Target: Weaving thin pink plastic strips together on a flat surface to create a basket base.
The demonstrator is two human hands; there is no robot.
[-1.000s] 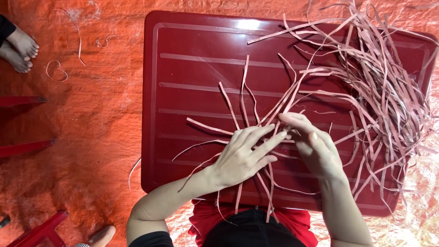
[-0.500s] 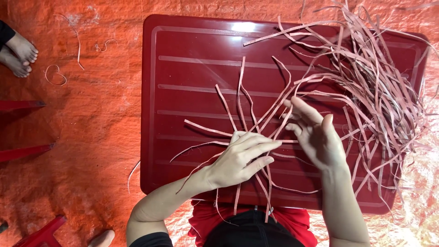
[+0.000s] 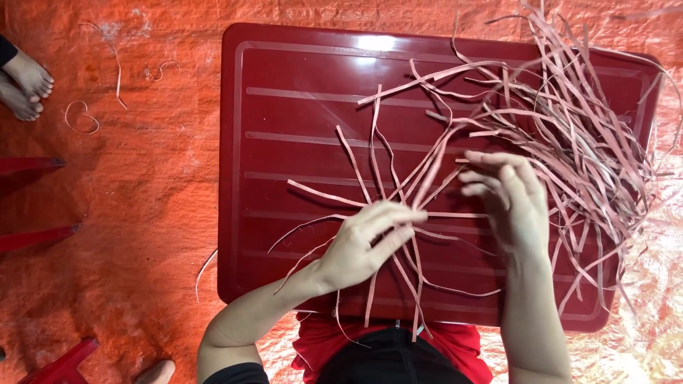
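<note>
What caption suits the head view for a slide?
Two bare hands, left hand and right hand, sort thin pink strips spread over a dark red tray.

**Bare Arms, Red Garment**

The left hand (image 3: 366, 242) and right hand (image 3: 509, 203) are bare, with no rings, watch or gloves showing. Both forearms are uncovered up to the elbow. A dark sleeve edge shows at the left upper arm (only a sliver). Below, a red garment covers the lap, and dark hair fills the bottom edge.
</note>
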